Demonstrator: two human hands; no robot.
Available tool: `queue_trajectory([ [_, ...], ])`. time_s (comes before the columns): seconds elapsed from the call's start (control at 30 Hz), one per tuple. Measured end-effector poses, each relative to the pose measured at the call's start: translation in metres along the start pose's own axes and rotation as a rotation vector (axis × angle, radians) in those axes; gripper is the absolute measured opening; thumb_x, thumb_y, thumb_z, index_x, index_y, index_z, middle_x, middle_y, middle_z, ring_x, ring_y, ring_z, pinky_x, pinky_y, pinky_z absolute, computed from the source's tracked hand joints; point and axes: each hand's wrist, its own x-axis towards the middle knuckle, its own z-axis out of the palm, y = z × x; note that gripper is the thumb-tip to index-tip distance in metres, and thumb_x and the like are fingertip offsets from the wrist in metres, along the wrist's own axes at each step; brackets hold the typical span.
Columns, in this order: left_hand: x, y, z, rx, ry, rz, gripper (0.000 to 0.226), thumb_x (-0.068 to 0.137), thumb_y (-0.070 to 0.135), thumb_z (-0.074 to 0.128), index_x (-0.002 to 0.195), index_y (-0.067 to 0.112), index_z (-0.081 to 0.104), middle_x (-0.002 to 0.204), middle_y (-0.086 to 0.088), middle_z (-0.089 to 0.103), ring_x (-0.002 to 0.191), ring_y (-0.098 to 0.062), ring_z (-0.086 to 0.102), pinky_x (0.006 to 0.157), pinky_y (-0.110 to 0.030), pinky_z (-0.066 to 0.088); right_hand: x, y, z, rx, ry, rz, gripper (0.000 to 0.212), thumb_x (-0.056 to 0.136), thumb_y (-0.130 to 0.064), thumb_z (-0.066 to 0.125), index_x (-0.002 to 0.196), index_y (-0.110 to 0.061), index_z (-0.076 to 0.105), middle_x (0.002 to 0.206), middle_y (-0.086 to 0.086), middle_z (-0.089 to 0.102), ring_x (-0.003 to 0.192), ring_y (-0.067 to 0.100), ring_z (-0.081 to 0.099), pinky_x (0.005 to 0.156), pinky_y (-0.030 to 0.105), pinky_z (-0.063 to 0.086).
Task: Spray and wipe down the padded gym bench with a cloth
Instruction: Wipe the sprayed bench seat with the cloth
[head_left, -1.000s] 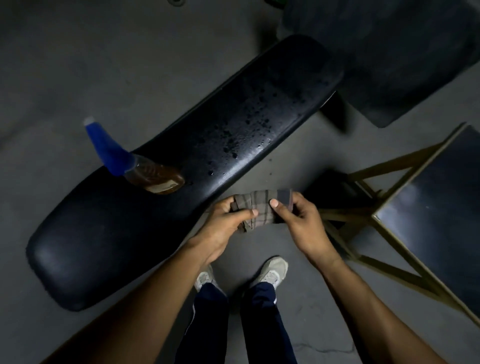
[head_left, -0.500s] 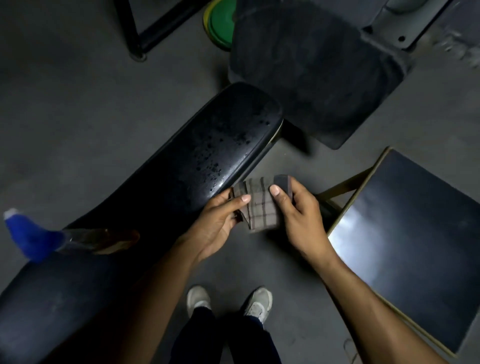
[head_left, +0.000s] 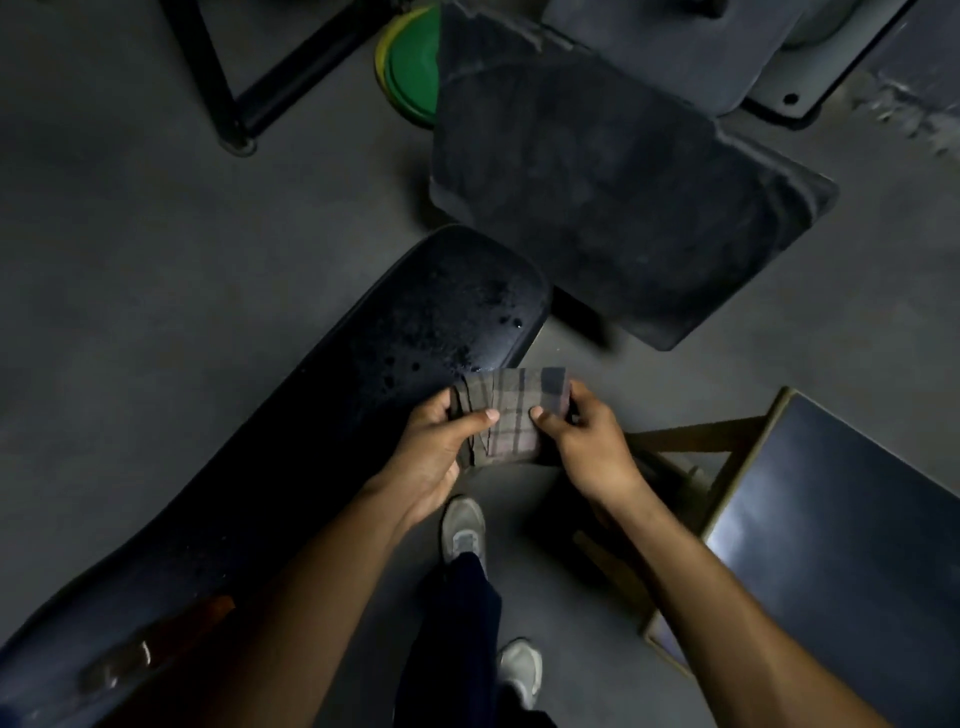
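Black padding on the bench (head_left: 322, 441) is glistening with droplets near its far end, so the spraying looks done there, while the wiping is yet to begin. The left hand (head_left: 434, 457) and the right hand (head_left: 587, 441) are both pinching a folded checked cloth (head_left: 511, 410), thumbs on top, holding it just off the bench's near edge by that wet end. A bottle (head_left: 156, 644) is lying on the pad toward its other end, dimly visible.
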Motion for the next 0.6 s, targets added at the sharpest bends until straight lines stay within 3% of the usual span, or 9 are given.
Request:
queue_trajectory([
  [0.1, 0.043, 0.016, -0.005, 0.089, 0.071, -0.022, 0.035, 0.087, -0.003, 0.066, 0.121, 0.007, 0.065, 0.112, -0.015, 0.073, 0.107, -0.03, 0.069, 0.1, -0.051, 0.052, 0.046, -0.004, 0.007, -0.062, 0.021, 0.035, 0.032, 0.085, -0.034, 0.066, 0.117, -0.034, 0.068, 0.11, -0.007, 0.08, 0.107, 0.017, 0.075, 0.101, 0.054, 0.058],
  [0.2, 0.091, 0.036, -0.009, 0.201, 0.083, -0.047, 0.053, 0.078, 0.018, 0.079, 0.128, 0.016, 0.06, 0.12, -0.007, 0.072, 0.112, -0.026, 0.068, 0.1, -0.05, 0.052, 0.095, -0.013, 0.015, -0.119, 0.049, 0.049, 0.026, 0.095, -0.017, 0.063, 0.117, -0.031, 0.067, 0.11, -0.006, 0.078, 0.106, 0.019, 0.073, 0.101, 0.053, 0.058],
  [0.23, 0.108, 0.042, -0.012, 0.229, 0.077, -0.062, 0.061, 0.075, 0.025, 0.081, 0.131, 0.018, 0.057, 0.122, -0.005, 0.071, 0.112, -0.024, 0.068, 0.098, -0.046, 0.054, 0.11, -0.017, 0.018, -0.142, 0.071, 0.045, 0.027, 0.097, -0.013, 0.062, 0.118, -0.029, 0.066, 0.112, -0.005, 0.077, 0.107, 0.02, 0.072, 0.102, 0.052, 0.057],
  [0.33, 0.15, 0.059, -0.009, 0.402, 0.117, -0.008, 0.044, 0.086, 0.022, 0.072, 0.127, 0.023, 0.057, 0.117, -0.002, 0.071, 0.102, -0.018, 0.07, 0.077, -0.028, 0.056, 0.144, -0.032, 0.019, -0.226, 0.136, 0.031, 0.045, 0.097, -0.008, 0.064, 0.138, -0.026, 0.059, 0.125, 0.001, 0.071, 0.118, 0.027, 0.068, 0.109, 0.049, 0.053],
  [0.47, 0.188, 0.076, -0.019, 0.889, 0.256, 0.132, 0.066, 0.087, 0.031, 0.069, 0.146, 0.023, 0.041, 0.14, -0.003, 0.057, 0.124, -0.021, 0.056, 0.106, -0.037, 0.046, 0.167, -0.036, 0.015, -0.614, 0.11, -0.094, 0.074, 0.102, -0.027, 0.066, 0.166, -0.025, 0.027, 0.168, 0.01, 0.034, 0.153, 0.031, 0.037, 0.127, 0.046, 0.032],
  [0.6, 0.199, 0.079, -0.041, 1.27, 0.263, 0.206, 0.075, 0.089, 0.038, 0.063, 0.153, 0.02, 0.029, 0.159, -0.008, 0.032, 0.144, -0.029, 0.033, 0.119, -0.041, 0.028, 0.19, -0.013, 0.034, -1.065, -0.089, -0.242, 0.072, 0.109, -0.05, 0.043, 0.17, -0.03, 0.011, 0.179, 0.006, 0.002, 0.165, 0.032, 0.0, 0.133, 0.057, 0.007],
])
